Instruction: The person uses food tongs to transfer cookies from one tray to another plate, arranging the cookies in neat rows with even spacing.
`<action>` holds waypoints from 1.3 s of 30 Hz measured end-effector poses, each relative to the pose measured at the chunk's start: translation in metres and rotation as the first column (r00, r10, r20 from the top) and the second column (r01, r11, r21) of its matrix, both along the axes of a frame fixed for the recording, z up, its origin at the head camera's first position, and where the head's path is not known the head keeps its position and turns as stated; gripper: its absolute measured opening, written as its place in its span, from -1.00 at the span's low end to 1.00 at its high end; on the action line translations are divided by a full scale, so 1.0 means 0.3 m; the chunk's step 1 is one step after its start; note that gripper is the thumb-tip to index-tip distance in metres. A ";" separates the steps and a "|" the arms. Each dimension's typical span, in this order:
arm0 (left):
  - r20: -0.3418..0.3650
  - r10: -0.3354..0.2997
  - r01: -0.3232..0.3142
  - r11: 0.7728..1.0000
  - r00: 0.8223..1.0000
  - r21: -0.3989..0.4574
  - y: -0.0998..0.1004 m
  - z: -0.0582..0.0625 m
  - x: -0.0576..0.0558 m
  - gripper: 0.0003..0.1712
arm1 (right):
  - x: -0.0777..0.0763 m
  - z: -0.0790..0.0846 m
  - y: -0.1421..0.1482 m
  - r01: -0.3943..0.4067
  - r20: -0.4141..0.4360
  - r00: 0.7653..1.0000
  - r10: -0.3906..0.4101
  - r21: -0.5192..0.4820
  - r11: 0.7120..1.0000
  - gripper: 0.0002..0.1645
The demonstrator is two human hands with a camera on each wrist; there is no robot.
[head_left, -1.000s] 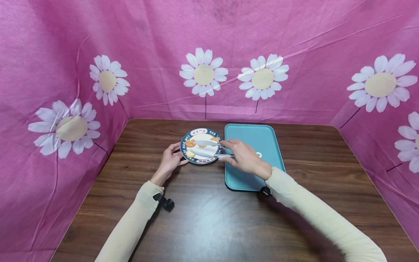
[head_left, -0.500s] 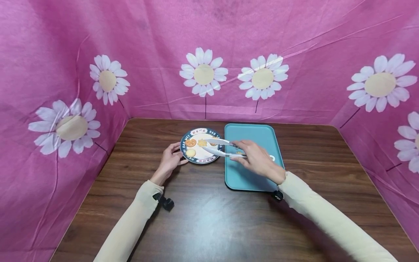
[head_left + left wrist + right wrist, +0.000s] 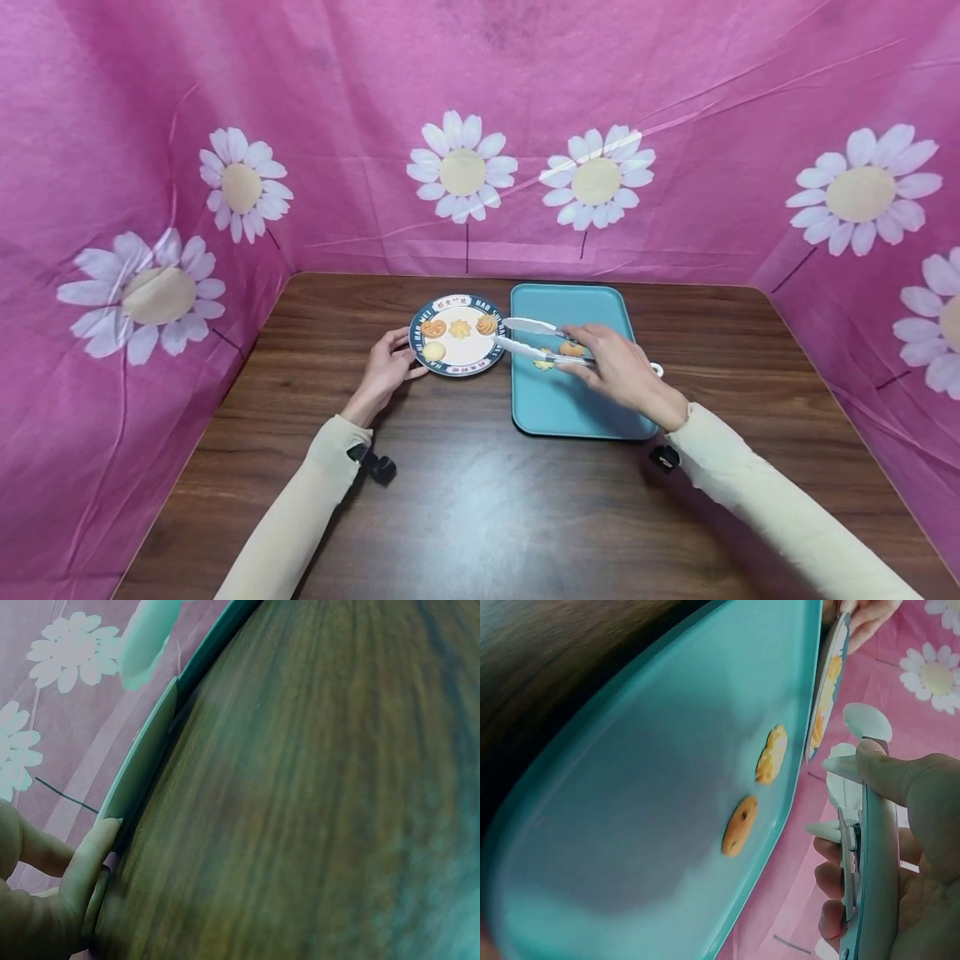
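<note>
Left hand (image 3: 386,367): curled at plate (image 3: 467,353) rim.
Right hand (image 3: 618,368): wrapped round tongs (image 3: 529,326), tips apart.
Cookies (image 3: 771,754): likely light, brittle; pinch sides gently.

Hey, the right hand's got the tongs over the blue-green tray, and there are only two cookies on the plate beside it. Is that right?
Not quite: the plate carries four cookies, not two, as the head view shows. The right hand does hold the tongs over the blue-green tray.

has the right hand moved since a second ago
Yes, rightward: in the head view, the right hand is now nearer the right edge of the teal tray.
</note>
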State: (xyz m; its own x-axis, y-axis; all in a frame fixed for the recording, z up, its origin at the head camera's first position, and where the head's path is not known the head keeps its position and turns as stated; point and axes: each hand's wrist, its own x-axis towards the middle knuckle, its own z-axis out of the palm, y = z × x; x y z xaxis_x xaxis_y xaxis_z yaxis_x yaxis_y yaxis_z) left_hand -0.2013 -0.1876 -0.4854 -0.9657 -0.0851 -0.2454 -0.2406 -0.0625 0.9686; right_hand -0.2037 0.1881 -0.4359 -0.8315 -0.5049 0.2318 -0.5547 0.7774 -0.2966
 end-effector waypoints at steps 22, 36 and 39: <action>0.014 -0.002 0.002 1.000 1.000 -0.016 -0.003 0.016 0.004 -0.34 | 0.051 -0.023 0.097 0.018 -0.049 0.999 -0.013 0.096 0.995 -0.28; 0.014 -0.006 0.006 1.000 1.000 -0.015 -0.002 0.015 0.012 -0.34 | 0.079 -0.022 0.128 0.038 -0.034 0.999 -0.034 0.136 0.990 -0.27; 0.015 -0.010 0.010 1.000 1.000 -0.015 0.000 0.015 0.012 -0.33 | 0.085 -0.017 0.137 0.042 -0.038 0.999 -0.037 0.144 0.989 -0.28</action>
State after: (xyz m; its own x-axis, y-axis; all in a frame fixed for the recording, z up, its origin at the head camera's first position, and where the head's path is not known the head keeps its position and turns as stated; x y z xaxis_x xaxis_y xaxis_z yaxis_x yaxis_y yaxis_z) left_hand -0.1976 -0.1875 -0.4810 -0.9628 -0.0792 -0.2582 -0.2553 -0.0450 0.9658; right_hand -0.1782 0.2292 -0.4411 -0.8439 -0.5024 0.1884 -0.5311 0.8321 -0.1599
